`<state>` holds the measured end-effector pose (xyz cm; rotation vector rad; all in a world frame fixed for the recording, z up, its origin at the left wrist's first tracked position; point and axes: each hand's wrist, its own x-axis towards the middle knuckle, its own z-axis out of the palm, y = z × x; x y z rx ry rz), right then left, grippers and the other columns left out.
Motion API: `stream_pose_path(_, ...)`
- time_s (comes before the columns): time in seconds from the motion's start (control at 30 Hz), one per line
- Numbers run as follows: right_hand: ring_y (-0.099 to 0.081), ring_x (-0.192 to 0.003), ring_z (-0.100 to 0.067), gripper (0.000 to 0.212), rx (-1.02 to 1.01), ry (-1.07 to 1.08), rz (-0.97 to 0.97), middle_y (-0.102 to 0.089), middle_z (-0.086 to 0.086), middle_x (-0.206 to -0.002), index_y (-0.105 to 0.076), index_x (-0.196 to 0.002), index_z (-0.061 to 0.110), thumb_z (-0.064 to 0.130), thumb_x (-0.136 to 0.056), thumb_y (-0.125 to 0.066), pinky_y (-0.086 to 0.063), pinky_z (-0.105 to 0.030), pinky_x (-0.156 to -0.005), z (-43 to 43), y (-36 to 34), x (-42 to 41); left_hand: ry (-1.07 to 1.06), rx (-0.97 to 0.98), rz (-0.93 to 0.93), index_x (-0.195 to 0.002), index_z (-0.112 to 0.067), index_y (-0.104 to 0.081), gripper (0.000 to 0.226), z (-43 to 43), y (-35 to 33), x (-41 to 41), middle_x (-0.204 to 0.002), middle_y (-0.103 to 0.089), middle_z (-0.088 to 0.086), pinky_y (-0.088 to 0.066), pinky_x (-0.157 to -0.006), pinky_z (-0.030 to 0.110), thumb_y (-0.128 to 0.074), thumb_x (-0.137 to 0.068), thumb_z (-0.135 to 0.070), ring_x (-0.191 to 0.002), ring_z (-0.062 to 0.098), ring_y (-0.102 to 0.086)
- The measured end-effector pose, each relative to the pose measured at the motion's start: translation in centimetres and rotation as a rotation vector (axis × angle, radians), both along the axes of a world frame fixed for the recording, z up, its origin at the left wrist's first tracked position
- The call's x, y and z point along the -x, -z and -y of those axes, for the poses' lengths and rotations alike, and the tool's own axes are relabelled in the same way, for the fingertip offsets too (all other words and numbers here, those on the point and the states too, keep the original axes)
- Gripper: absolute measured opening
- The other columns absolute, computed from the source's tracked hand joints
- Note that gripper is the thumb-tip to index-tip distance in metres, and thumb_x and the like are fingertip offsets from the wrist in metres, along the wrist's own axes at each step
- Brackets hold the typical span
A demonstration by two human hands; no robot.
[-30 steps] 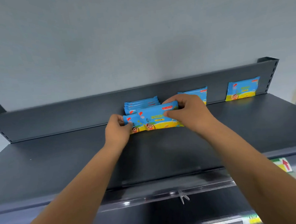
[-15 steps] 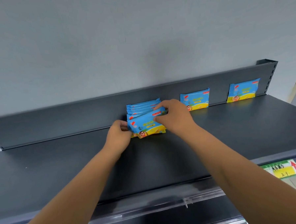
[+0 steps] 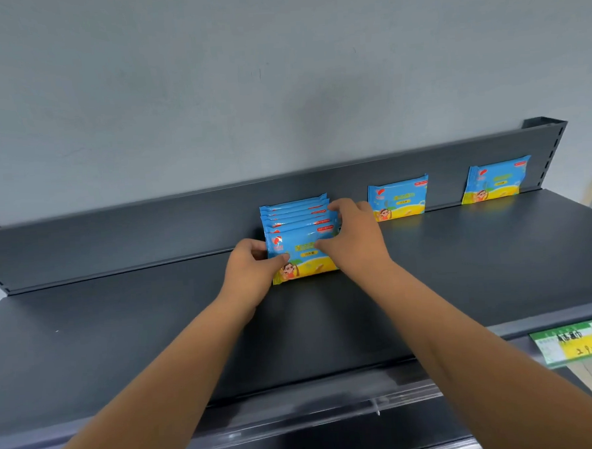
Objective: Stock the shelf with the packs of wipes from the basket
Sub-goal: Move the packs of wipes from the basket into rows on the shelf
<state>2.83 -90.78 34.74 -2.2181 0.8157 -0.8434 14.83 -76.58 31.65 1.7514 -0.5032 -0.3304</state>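
Note:
A row of several blue-and-yellow packs of wipes (image 3: 296, 217) stands upright against the back panel of the dark grey shelf (image 3: 122, 336). My left hand (image 3: 252, 271) grips the left edge of the front pack (image 3: 305, 258). My right hand (image 3: 355, 241) holds that pack's right side, with fingers curled over the top of the row. Two single packs of wipes lean on the back panel further right, one (image 3: 399, 198) close by and one (image 3: 496, 179) near the shelf's end. The basket is out of view.
A grey wall rises behind the shelf. A green and yellow price label (image 3: 575, 343) with a red arrow sits on the shelf's front rail at the right. The shelf's left half holds no packs. A lower shelf edge shows at the bottom.
Both hands have pushed the front packs back, so they now stand upright and squared against the row. The view has shifted slightly leftward.

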Motion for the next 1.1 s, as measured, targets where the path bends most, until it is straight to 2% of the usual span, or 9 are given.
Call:
stream_pose_path(0.1,-0.049,-0.100,-0.009,0.074,0.032,-0.047,-0.041,-0.042,-0.002,-0.127,-0.050,-0.138,0.020,0.007,-0.073,-0.085,-0.047,-0.019,-0.090,0.2,0.3,0.2,-0.005,0.029,0.035,-0.101,-0.012,-0.062,0.026,-0.1,0.4,0.1,-0.100,-0.076,0.002,-0.057,-0.066,0.023,-0.083,-0.085,-0.015,-0.084,0.011,-0.075)
stream_pose_path(0.27,-0.056,-0.110,-0.020,0.064,0.141,-0.046,-0.105,-0.041,-0.001,-0.127,-0.054,-0.132,0.020,0.015,-0.076,-0.085,-0.056,-0.036,-0.094,0.4,0.7,-0.1,-0.034,0.044,0.067,-0.102,-0.011,-0.061,0.028,0.1,0.6,0.1,-0.104,-0.075,0.001,-0.059,-0.069,0.023,-0.083,-0.085,-0.015,-0.089,0.011,-0.075)
stream_pose_path(0.37,-0.053,-0.114,-0.020,0.062,0.234,-0.018,-0.140,-0.041,0.000,-0.130,-0.051,-0.131,0.021,0.024,-0.079,-0.085,-0.057,-0.036,-0.092,0.4,0.7,-0.1,-0.039,0.035,0.092,-0.105,-0.011,-0.060,0.029,0.4,0.4,0.2,-0.107,-0.073,-0.001,-0.058,-0.069,0.020,-0.081,-0.086,-0.017,-0.091,0.009,-0.074)
stream_pose_path(0.5,-0.048,-0.118,-0.022,0.062,0.382,0.041,-0.216,-0.041,-0.002,-0.133,-0.048,-0.134,0.021,0.036,-0.082,-0.080,-0.055,-0.037,-0.089,0.2,0.8,0.3,-0.036,-0.043,0.116,-0.113,-0.015,-0.058,0.033,0.3,0.3,0.4,-0.113,-0.070,-0.002,-0.055,-0.072,0.021,-0.078,-0.090,-0.024,-0.096,0.008,-0.070)
stream_pose_path(0.6,-0.047,-0.121,-0.025,0.066,0.406,0.074,-0.220,-0.040,-0.004,-0.137,-0.041,-0.142,0.019,0.038,-0.087,-0.072,-0.053,-0.037,-0.091,-0.4,0.7,0.5,-0.064,-0.076,0.154,-0.127,-0.013,-0.052,0.048,0.1,-0.3,1.0,-0.117,-0.065,-0.002,-0.049,-0.070,0.019,-0.077,-0.091,-0.032,-0.096,0.006,-0.066)
stream_pose_path(0.77,-0.048,-0.114,-0.026,0.057,0.432,0.065,-0.189,-0.045,-0.007,-0.127,-0.048,-0.135,0.015,0.052,-0.094,-0.059,-0.052,-0.038,-0.087,-1.9,-0.5,1.0,-0.158,-0.278,0.398,-0.130,-0.020,-0.047,0.054,-0.9,-2.1,2.1,-0.106,-0.067,-0.004,-0.050,-0.077,0.036,-0.060,-0.093,-0.057,-0.095,0.016,-0.065)
stream_pose_path(0.93,-0.053,-0.116,-0.026,0.050,0.470,-0.093,-0.133,-0.055,-0.003,-0.126,-0.058,-0.127,0.016,0.055,-0.096,-0.049,-0.052,-0.043,-0.088,-4.4,-1.8,0.5,-0.248,-0.600,1.031,-0.127,-0.017,-0.052,0.054,-4.6,-4.0,2.7,-0.107,-0.069,0.004,-0.051,-0.073,0.043,-0.041,-0.092,-0.057,-0.093,0.034,-0.064)
stream_pose_path(1.03,-0.055,-0.112,-0.022,0.046,0.461,-0.171,-0.089,-0.058,0.002,-0.119,-0.059,-0.120,0.018,0.056,-0.097,-0.048,-0.050,-0.039,-0.082,-6.4,-2.3,0.0,-0.292,-0.672,1.136,-0.123,-0.016,-0.057,0.048,-7.9,-4.7,2.3,-0.104,-0.070,0.005,-0.050,-0.071,0.043,-0.047,-0.092,-0.051,-0.090,0.035,-0.064)
stream_pose_path(1.1,-0.055,-0.116,-0.023,0.047,0.468,-0.276,-0.076,-0.059,0.002,-0.123,-0.058,-0.126,0.020,0.057,-0.097,-0.050,-0.050,-0.040,-0.088,-8.4,-2.5,-1.0,-0.347,-0.741,1.115,-0.118,-0.015,-0.060,0.047,-10.9,-4.7,1.9,-0.103,-0.070,0.006,-0.051,-0.073,0.044,-0.046,-0.092,-0.052,-0.091,0.036,-0.064)
